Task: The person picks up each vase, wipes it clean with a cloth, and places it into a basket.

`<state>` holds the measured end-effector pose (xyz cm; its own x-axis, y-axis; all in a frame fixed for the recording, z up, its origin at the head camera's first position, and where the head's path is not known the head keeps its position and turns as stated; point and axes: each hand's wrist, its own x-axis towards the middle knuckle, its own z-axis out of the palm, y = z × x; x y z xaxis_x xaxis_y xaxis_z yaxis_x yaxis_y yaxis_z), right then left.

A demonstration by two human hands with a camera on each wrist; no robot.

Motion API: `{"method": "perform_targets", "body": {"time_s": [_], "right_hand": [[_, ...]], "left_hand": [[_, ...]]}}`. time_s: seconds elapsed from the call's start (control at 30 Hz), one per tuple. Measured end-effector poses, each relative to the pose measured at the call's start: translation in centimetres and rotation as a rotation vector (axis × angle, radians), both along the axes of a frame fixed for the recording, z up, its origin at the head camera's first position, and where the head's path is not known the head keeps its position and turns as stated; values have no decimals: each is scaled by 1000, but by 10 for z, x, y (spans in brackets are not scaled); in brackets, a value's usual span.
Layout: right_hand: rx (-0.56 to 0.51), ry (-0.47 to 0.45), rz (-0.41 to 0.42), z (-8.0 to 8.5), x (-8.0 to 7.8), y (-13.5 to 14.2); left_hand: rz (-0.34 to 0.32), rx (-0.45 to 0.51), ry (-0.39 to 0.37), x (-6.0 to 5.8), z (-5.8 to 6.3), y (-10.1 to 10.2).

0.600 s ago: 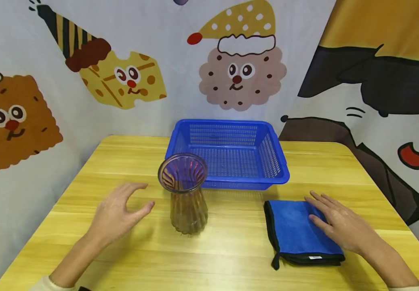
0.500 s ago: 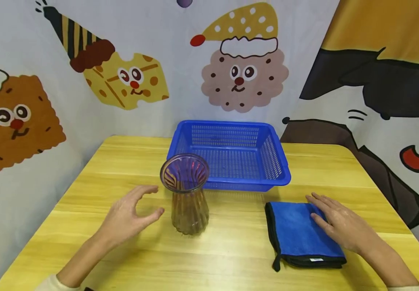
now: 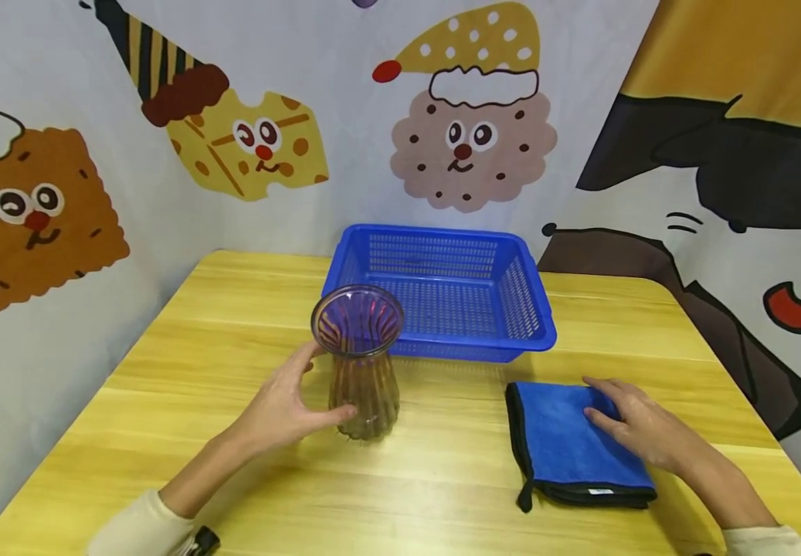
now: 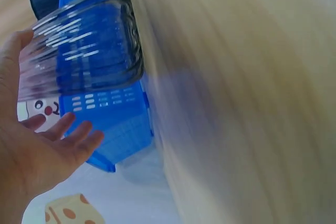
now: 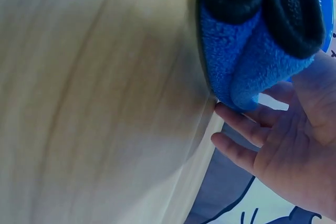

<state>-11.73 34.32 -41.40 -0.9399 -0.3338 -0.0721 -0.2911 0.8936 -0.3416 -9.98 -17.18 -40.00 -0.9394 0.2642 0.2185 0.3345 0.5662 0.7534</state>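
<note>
A ribbed, tinted glass vase [image 3: 364, 386] with a flared rim stands upright on the table. My left hand [image 3: 289, 413] is around its left side, thumb in front and fingertips partly hidden behind the glass. In the left wrist view, the fingers [image 4: 79, 137] are spread and visibly apart from the vase [image 4: 100, 40]. At the right lies a folded blue cloth [image 3: 560, 440] with black edging and a small loop. My right hand [image 3: 650, 432] rests at the cloth's right edge, thumb over the top. The right wrist view has its fingers [image 5: 241, 129] bent loosely beside the fold.
A blue plastic basket [image 3: 435, 347] with perforated sides stands behind the vase, near the back of the wooden table [image 3: 442, 479]. A cloth backdrop [image 3: 358, 193] with cartoon figures hangs behind and beside the table.
My left hand has moved right to the vase, its thumb now in front of the glass. The right hand's fingers have bent a little more at the cloth's edge.
</note>
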Motion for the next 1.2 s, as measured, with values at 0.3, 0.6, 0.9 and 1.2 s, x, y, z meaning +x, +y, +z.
{"method": "perform_targets", "body": {"time_s": [0.3, 0.6, 0.9, 1.2], "right_hand": [[-99, 27, -25, 1, 0, 2], [-240, -62, -80, 17, 17, -4], [-342, -42, -145, 33, 31, -16], [-528, 77, -193, 53, 42, -46]], "left_hand": [[-83, 211, -15, -3, -3, 15], [-57, 211, -48, -4, -2, 18], [-68, 216, -49, -3, -2, 23], [-84, 208, -56, -5, 0, 34]]}}
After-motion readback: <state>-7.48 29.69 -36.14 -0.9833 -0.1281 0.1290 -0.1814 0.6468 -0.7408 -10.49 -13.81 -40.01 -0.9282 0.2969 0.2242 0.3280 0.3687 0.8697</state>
